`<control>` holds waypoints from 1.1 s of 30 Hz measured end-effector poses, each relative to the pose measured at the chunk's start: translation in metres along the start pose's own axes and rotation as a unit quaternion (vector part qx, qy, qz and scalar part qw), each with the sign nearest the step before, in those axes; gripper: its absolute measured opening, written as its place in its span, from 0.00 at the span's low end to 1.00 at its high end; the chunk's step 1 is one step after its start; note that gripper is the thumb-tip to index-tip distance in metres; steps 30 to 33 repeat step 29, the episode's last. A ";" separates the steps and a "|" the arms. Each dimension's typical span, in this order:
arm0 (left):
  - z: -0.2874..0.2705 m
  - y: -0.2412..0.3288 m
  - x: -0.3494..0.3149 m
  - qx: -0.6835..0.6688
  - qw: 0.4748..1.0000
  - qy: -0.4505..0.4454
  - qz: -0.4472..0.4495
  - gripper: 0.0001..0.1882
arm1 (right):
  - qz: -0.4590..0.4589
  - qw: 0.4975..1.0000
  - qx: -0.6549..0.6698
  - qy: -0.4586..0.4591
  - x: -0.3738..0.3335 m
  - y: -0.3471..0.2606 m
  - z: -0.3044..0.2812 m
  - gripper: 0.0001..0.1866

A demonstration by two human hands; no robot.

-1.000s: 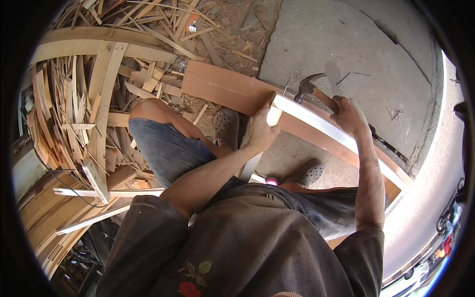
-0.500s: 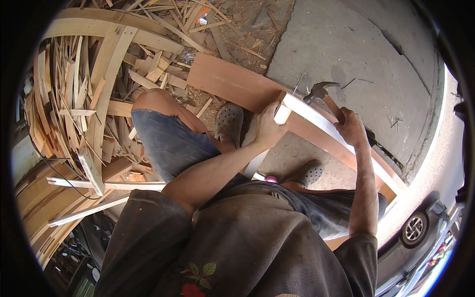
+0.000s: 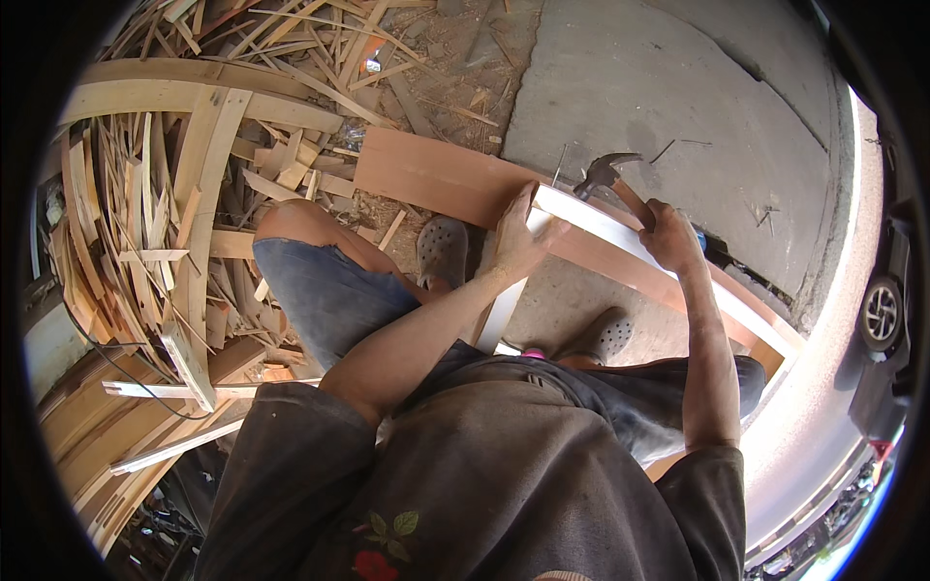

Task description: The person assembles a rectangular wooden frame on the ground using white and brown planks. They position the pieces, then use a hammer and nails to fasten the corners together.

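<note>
My right hand [image 3: 670, 237] is closed around the handle of a claw hammer [image 3: 630, 198]. The hammer's head hangs just above the near end of a white-faced wooden strip [image 3: 620, 230]. A thin nail [image 3: 559, 167] stands upright beside that end, close to the hammer. My left hand [image 3: 523, 244] grips the corner where this strip meets a second white strip [image 3: 501, 312] running back toward my lap. Its fingers wrap over the corner and partly hide the joint. A wide reddish-brown board [image 3: 436, 165] lies under and beyond the corner.
Scrap wood [image 3: 291, 160] is heaped at the left, with long curved planks [image 3: 208, 184] across it. Loose nails [image 3: 765, 215] lie on the concrete slab [image 3: 668, 87]. My feet in grey clogs [image 3: 443, 249] flank the frame. A parked car [image 3: 882, 320] stands at far right.
My left thumb has moved up along the strip, and the hand covers more of the corner. The hammer stays raised near the nail. The whole view has shifted slightly.
</note>
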State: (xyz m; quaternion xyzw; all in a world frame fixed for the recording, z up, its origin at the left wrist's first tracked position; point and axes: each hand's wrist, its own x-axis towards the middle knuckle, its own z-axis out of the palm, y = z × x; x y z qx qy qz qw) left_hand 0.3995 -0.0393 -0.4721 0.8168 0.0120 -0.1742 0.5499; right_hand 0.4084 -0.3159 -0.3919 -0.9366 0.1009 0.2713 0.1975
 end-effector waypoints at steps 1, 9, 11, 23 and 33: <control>-0.002 -0.002 0.008 -0.057 0.998 -0.026 -0.027 0.40 | 0.003 1.000 0.003 0.001 0.000 0.001 0.001 0.18; -0.013 -0.018 0.016 -0.064 0.994 -0.093 -0.003 0.33 | 0.007 1.000 -0.007 0.017 0.002 0.004 0.007 0.18; -0.014 -0.013 0.013 -0.080 0.992 -0.094 -0.017 0.33 | 0.013 1.000 -0.013 0.017 0.001 0.003 0.010 0.18; 0.056 0.057 0.027 0.404 0.838 -0.236 0.281 0.39 | 0.093 0.989 0.067 0.092 0.020 0.011 -0.017 0.16; 0.078 0.034 0.032 0.388 0.855 -0.231 0.256 0.36 | -0.017 0.996 -0.007 0.083 0.066 -0.013 -0.048 0.25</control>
